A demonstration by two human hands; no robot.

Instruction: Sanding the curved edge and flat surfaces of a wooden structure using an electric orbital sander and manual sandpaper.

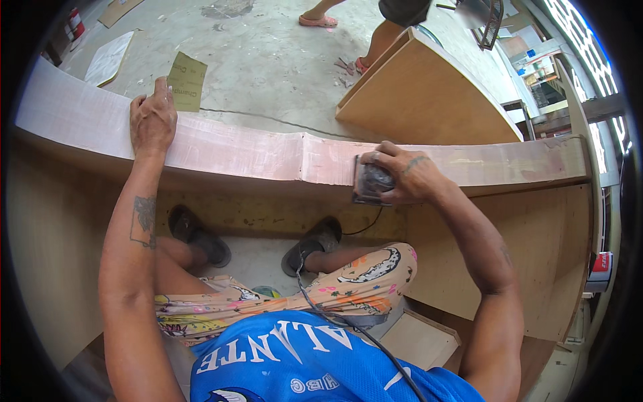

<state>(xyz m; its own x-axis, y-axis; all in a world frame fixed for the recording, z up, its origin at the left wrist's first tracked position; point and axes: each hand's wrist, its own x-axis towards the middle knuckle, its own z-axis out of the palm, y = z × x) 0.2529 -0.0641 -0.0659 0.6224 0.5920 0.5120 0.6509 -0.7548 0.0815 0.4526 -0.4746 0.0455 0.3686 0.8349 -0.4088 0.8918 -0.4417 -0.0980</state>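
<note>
The right hand [408, 175] grips a small grey electric sander [370, 182] on the pink-filled curved plywood desk edge [254, 153]; the left hand [153, 120] lies flat, open. Its trailing black cord [335, 315] could snag.

One head-worn fisheye view looks steeply down and forward from just above the person's chest. It sits close over the curved counter top [268, 151], with the left hand [153, 120] and right hand [402, 175] within arm's reach. The floor [268, 60] beyond seems farther off; edges bend near the dark rim.
</note>
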